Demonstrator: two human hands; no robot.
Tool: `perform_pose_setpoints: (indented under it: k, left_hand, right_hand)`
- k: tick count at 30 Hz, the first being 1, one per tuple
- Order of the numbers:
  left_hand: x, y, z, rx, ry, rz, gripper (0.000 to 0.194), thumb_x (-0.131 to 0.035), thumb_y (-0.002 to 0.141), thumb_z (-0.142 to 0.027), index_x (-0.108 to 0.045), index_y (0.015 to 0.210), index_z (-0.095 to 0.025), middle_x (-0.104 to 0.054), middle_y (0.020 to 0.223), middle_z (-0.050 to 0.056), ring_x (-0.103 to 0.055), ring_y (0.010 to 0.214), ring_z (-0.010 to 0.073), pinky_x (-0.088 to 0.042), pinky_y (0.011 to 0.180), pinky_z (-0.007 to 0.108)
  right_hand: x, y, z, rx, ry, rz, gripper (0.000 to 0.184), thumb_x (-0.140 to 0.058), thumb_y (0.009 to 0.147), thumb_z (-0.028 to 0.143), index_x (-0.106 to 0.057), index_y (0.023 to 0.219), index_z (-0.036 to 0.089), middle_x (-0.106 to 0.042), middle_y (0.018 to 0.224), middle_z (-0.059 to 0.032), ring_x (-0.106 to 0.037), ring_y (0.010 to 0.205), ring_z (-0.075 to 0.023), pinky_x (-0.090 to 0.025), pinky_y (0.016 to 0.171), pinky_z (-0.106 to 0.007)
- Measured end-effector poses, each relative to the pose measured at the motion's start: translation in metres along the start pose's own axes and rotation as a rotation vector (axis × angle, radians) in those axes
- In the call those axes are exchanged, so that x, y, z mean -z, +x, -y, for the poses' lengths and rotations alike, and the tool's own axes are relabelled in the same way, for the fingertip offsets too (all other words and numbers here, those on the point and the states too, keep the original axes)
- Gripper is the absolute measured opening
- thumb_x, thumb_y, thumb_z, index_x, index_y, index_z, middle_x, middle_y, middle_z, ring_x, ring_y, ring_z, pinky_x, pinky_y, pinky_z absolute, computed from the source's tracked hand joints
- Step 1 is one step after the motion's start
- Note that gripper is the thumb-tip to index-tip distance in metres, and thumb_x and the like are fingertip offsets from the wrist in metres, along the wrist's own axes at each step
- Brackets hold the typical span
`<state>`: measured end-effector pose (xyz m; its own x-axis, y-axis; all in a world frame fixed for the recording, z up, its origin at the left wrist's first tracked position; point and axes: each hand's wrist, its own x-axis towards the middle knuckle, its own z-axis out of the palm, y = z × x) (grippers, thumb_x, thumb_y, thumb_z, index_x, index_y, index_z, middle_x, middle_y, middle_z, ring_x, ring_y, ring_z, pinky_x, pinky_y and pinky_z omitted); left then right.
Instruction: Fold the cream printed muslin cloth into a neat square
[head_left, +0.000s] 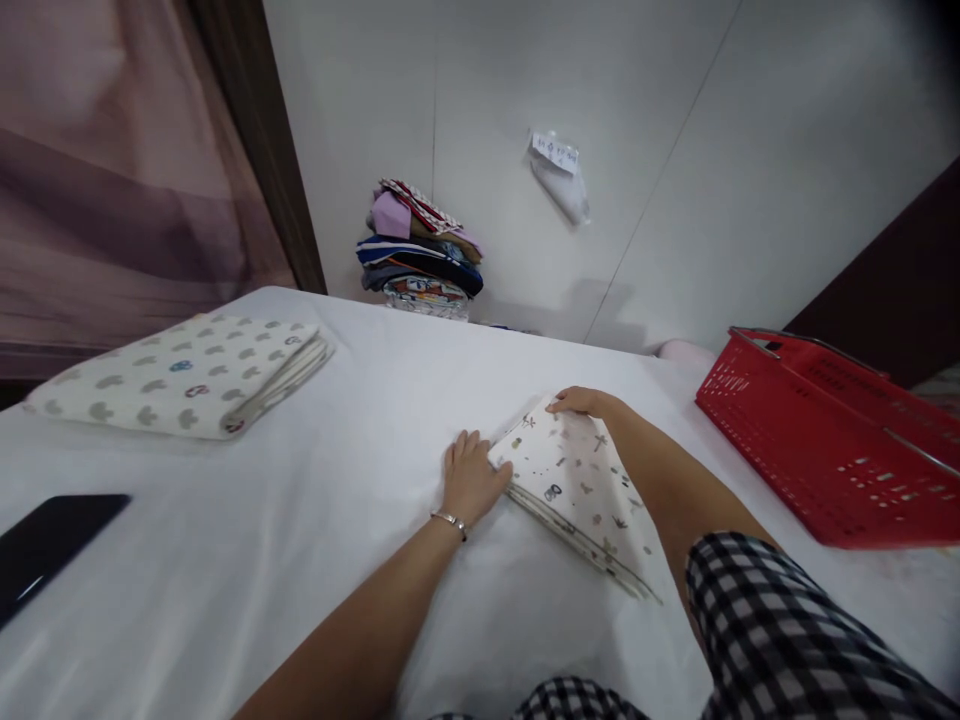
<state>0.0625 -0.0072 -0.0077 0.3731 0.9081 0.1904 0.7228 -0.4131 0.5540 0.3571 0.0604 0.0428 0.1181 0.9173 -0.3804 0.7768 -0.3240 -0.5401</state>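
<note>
A folded white cloth (pixel 581 478) with small printed motifs lies on the white-covered surface in front of me, its layers showing along the near edge. My left hand (pixel 472 480), wearing a silver bracelet, rests flat at the cloth's left corner. Its fingers are spread and its thumb touches the fabric. At the far edge, my right hand (pixel 583 402) grips the cloth, thumb on top and the other fingers partly hidden. Farther left lies a second folded cloth (pixel 180 375), thick and white with grey mushroom-like shapes and a few coloured ones.
To the right stands a red perforated basket (pixel 840 450) with metal handles. A dark flat device (pixel 56 545) lies at the left edge. Beyond the white sheet (pixel 337 540) rises a stack of folded clothes (pixel 424 245). A plastic packet (pixel 560 178) lies farther back.
</note>
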Motion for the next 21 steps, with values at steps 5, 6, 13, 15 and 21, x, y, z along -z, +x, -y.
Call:
perform_pose_setpoints:
  k: [5, 6, 13, 15, 21]
  left_hand:
    - [-0.001, 0.002, 0.002, -0.004, -0.006, 0.040, 0.038, -0.051, 0.075, -0.043, -0.059, 0.103, -0.019, -0.044, 0.134, 0.011, -0.025, 0.131, 0.0284, -0.015, 0.105, 0.045]
    - [-0.001, 0.002, 0.003, -0.008, -0.011, 0.044, 0.037, -0.052, 0.074, -0.042, -0.059, 0.102, -0.019, -0.044, 0.134, 0.011, -0.025, 0.131, 0.0283, -0.015, 0.105, 0.045]
    - [0.002, 0.005, 0.003, -0.027, -0.118, 0.053, 0.034, -0.054, 0.071, -0.035, -0.052, 0.102, -0.020, -0.055, 0.119, 0.008, -0.032, 0.127, 0.0264, -0.012, 0.106, 0.046]
    - [0.003, 0.006, 0.004, -0.025, -0.182, 0.066, 0.031, -0.054, 0.071, -0.033, -0.052, 0.099, -0.020, -0.059, 0.110, 0.006, -0.044, 0.117, 0.0250, -0.010, 0.107, 0.047]
    - [0.009, 0.012, 0.003, 0.022, -0.423, 0.134, 0.044, -0.058, 0.068, -0.030, -0.049, 0.110, -0.020, -0.064, 0.098, 0.003, -0.058, 0.092, 0.0208, -0.025, 0.103, 0.045]
  right_hand:
    - [0.009, -0.011, 0.014, -0.099, 0.344, 0.289, 0.049, -0.075, 0.055, 0.040, -0.064, 0.098, 0.019, -0.062, 0.114, -0.0099, -0.060, 0.098, -0.0250, -0.051, 0.080, -0.036]
    - [0.011, -0.015, 0.018, -0.077, 0.403, 0.301, 0.048, -0.076, 0.055, 0.037, -0.064, 0.098, 0.018, -0.063, 0.113, -0.0100, -0.060, 0.098, -0.0248, -0.051, 0.081, -0.035]
    - [0.032, -0.054, 0.039, 0.091, 0.542, 0.282, 0.053, -0.076, 0.054, 0.021, -0.061, 0.104, 0.016, -0.065, 0.107, -0.0115, -0.061, 0.097, -0.0248, -0.050, 0.085, -0.036]
    - [0.036, -0.066, 0.043, 0.153, 0.562, 0.288, 0.053, -0.075, 0.054, 0.020, -0.060, 0.105, 0.015, -0.066, 0.104, -0.0107, -0.062, 0.095, -0.0247, -0.050, 0.083, -0.036]
    - [0.046, -0.101, 0.056, 0.272, 0.515, 0.222, 0.053, -0.075, 0.053, 0.019, -0.060, 0.105, 0.019, -0.066, 0.100, -0.0056, -0.063, 0.090, -0.0217, -0.052, 0.078, -0.032]
